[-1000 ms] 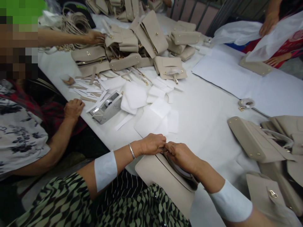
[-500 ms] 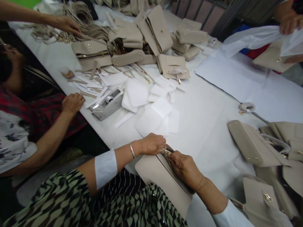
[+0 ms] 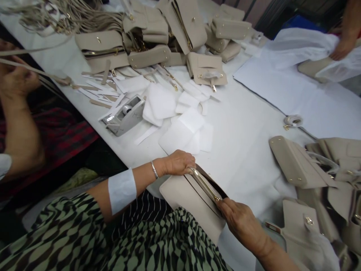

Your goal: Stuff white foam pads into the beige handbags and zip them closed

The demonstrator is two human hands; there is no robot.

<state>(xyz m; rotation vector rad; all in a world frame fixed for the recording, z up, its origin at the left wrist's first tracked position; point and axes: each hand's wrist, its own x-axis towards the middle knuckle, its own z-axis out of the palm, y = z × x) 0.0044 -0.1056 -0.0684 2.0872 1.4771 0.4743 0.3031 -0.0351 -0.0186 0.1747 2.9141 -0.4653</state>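
A beige handbag (image 3: 186, 197) lies at the near edge of the white table (image 3: 248, 146), partly over my lap. My left hand (image 3: 177, 163) is closed on the bag's far end, next to the gold zipper. At the other end of the zipper, my right hand (image 3: 239, 222) pinches the zipper pull; its fingertips are partly hidden. The gold zipper line (image 3: 204, 184) shows between the two hands.
White foam sheets (image 3: 180, 128) and a tape dispenser (image 3: 124, 120) lie beyond the bag. More beige bags are heaped at the back (image 3: 169, 37) and on the right (image 3: 310, 169). A person's hand (image 3: 17, 79) at left holds straps; another person's hand (image 3: 344, 45) handles white wrap.
My right hand has slid along the zipper from beside the left hand toward me and to the right. The person at left lifted a hand with straps.
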